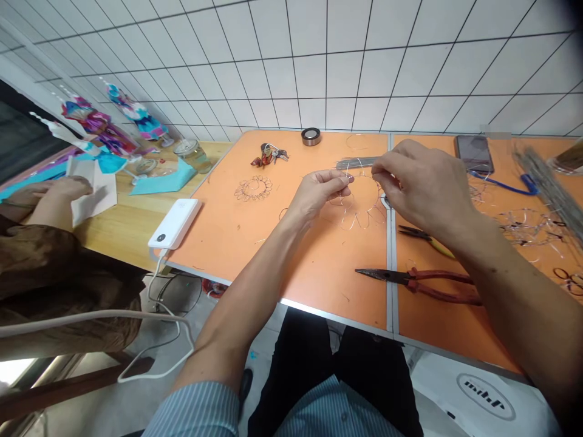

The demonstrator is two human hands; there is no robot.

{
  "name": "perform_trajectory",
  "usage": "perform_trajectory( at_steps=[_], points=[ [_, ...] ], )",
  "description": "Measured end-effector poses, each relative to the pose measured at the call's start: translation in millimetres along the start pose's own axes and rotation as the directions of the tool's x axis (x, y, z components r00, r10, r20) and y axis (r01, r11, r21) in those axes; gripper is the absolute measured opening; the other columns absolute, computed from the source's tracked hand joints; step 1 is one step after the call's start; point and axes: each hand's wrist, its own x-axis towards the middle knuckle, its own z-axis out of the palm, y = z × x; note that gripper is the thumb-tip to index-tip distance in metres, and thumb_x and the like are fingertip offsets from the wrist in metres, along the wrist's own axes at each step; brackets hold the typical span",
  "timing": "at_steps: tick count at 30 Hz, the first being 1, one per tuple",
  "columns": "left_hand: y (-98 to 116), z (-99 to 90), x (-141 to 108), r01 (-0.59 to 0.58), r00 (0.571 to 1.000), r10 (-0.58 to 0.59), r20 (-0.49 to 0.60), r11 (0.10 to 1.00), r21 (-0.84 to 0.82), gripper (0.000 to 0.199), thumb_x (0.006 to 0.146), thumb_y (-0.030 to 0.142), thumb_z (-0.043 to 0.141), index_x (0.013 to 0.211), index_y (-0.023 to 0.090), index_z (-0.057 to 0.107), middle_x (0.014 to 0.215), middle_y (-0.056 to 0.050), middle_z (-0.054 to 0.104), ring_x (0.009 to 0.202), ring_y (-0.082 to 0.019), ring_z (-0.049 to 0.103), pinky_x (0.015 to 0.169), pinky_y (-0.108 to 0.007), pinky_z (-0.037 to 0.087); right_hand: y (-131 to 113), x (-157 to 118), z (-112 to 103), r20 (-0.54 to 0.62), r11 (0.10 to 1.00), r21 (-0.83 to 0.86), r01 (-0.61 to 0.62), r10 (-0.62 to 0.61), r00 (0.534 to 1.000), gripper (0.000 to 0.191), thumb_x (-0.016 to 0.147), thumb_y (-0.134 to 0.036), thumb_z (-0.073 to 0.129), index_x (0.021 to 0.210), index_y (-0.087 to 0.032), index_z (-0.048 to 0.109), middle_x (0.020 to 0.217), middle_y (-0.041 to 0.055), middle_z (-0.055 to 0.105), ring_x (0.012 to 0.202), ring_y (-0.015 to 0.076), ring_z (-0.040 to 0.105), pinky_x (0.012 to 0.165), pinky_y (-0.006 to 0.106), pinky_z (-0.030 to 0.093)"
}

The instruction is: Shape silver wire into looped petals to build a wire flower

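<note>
Left hand (316, 194): fingertips (339, 177) pinch the wire flower (362, 212) at its top edge. Right hand (421, 188): fingertips (379, 171) are closed on the same wire, exact contact hard to see. Flower is held up between the hands, over the orange table (319, 285), just left of its metal seam. Wire bundle (357, 162) sits just behind it, touching the right fingers or nearly so. Right of the seam: red pliers (412, 280), yellow pliers (428, 240), phone (473, 153), wire scraps (523, 227). Left side: finished flower (253, 188), keys (268, 155), tape roll (310, 136), power bank (175, 223). Far left, a co-worker's hand (59, 191) is on white paper (93, 191).
</note>
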Motion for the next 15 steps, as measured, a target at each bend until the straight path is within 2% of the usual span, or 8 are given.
perform_trajectory(
  at_steps=[3,7,12,15],
  points=[
    [-0.2,0.0,-0.1,-0.007,1.000,0.007,0.001,1.000,-0.014,0.019,0.082,0.034,0.094,0.081,0.020,0.082,0.078,0.000,0.074,0.077,-0.011,0.065,0.088,-0.029,0.055,-1.2,-0.7,0.7,-0.018,0.999,-0.037,0.011,-0.012,1.000,0.043,0.120,-0.035,0.042,0.117,-0.023,0.083,0.110,0.0113,0.079,0.083,0.0258,0.063,0.063,0.039,0.028],
    [-1.3,-0.6,0.7,-0.018,1.000,0.018,0.004,1.000,-0.012,0.021,0.082,0.036,0.095,0.079,0.020,0.080,0.077,-0.001,0.075,0.079,-0.012,0.066,0.087,-0.028,0.055,-2.6,-1.4,1.2,-0.026,1.000,-0.008,0.008,-0.008,1.000,0.043,0.121,-0.034,0.040,0.118,-0.026,0.083,0.115,0.0117,0.080,0.086,0.0268,0.065,0.064,0.039,0.029],
    [-2.4,-0.8,1.0,-0.026,0.999,0.026,0.023,1.000,-0.011,0.023,0.083,0.037,0.095,0.081,0.020,0.081,0.076,0.000,0.074,0.077,-0.011,0.065,0.088,-0.029,0.054,-3.1,-1.1,3.3,-0.059,0.999,-0.038,0.022,-0.024,0.998,0.041,0.119,-0.033,0.045,0.114,-0.021,0.084,0.112,0.0113,0.081,0.077,0.0234,0.057,0.066,0.039,0.028],
    [-2.7,-0.7,1.3,-0.028,0.999,0.028,0.021,1.000,-0.014,0.021,0.084,0.037,0.095,0.081,0.020,0.082,0.077,0.000,0.074,0.077,-0.011,0.065,0.086,-0.028,0.053,-2.6,-0.8,3.8,-0.040,0.999,-0.045,0.009,-0.010,0.999,0.041,0.120,-0.034,0.044,0.115,-0.022,0.084,0.110,0.0113,0.080,0.077,0.0240,0.057,0.065,0.039,0.026]
  ],
)
